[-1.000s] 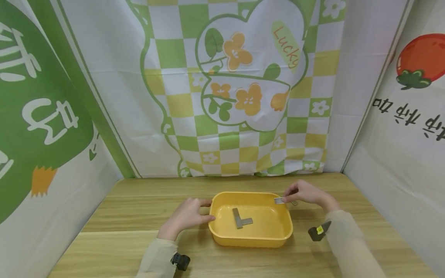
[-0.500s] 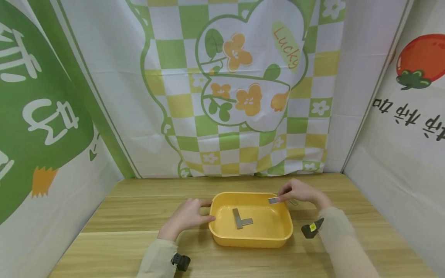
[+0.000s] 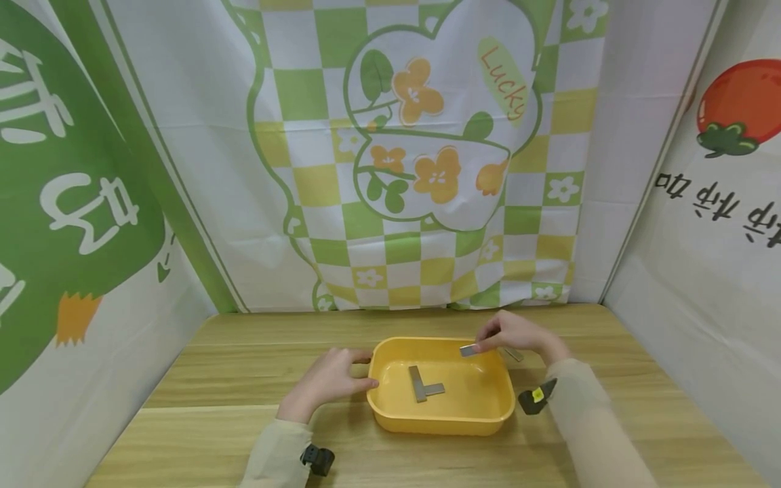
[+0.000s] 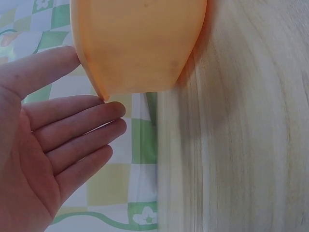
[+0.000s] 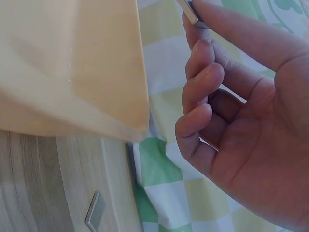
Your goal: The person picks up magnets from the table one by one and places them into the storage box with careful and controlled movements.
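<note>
A yellow plastic tub (image 3: pixel 442 425) stands on the wooden table. Inside, a longer flat grey metal bar (image 3: pixel 417 383) lies with a shorter one (image 3: pixel 435 389) against its side, forming a sideways T. Above the tub's back right part, my right hand (image 3: pixel 518 333) pinches a small flat metal bar (image 3: pixel 467 350) between thumb and index finger; the other fingers curl loosely, as the right wrist view shows. At the tub's left end, my left hand (image 3: pixel 326 379) touches the rim with thumb and fingertips, its fingers fairly straight.
Another metal bar (image 5: pixel 96 211) lies on the table right of the tub, partly behind the right hand in the head view. A printed green and white checked curtain (image 3: pixel 421 264) hangs at the table's back edge. Fabric walls stand on both sides.
My right hand has moved left with its metal bar, from the tub's right corner to further over the inside. The left hand and the tub stay in place.
</note>
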Tool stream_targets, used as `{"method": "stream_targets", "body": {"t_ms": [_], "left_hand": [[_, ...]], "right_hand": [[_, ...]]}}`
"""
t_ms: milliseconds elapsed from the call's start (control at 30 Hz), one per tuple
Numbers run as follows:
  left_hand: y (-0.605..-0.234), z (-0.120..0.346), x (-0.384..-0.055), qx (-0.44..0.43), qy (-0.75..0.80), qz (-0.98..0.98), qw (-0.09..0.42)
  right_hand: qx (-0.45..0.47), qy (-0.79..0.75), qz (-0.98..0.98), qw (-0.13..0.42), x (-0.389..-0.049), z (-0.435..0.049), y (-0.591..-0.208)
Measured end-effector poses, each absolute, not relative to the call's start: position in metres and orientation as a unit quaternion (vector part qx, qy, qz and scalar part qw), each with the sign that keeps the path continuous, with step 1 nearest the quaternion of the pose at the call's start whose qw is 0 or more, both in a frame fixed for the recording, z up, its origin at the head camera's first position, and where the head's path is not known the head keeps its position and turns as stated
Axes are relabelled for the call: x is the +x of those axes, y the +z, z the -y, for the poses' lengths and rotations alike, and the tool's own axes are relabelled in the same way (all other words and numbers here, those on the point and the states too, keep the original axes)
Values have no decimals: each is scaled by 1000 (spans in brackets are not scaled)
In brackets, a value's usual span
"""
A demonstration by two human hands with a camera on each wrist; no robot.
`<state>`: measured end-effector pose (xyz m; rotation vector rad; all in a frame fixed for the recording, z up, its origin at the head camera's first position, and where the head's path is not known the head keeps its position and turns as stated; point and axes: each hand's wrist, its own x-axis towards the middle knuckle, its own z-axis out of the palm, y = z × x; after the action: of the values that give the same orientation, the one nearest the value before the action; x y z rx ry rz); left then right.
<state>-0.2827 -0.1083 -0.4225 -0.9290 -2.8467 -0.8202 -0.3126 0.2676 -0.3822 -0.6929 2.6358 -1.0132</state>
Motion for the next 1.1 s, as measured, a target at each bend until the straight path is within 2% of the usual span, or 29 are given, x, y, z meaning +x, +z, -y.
{"method": "stream_targets", "body": {"t_ms": [733,1100], "left_hand": [[-422,108,-283,-299,-258,919,21],[-421,109,-281,-300,-257,918,18]], "right_hand": [[-246,-330,-904,117,-321,-248,-387],[-226,-357,-896,139,-321,-239,-391]]}}
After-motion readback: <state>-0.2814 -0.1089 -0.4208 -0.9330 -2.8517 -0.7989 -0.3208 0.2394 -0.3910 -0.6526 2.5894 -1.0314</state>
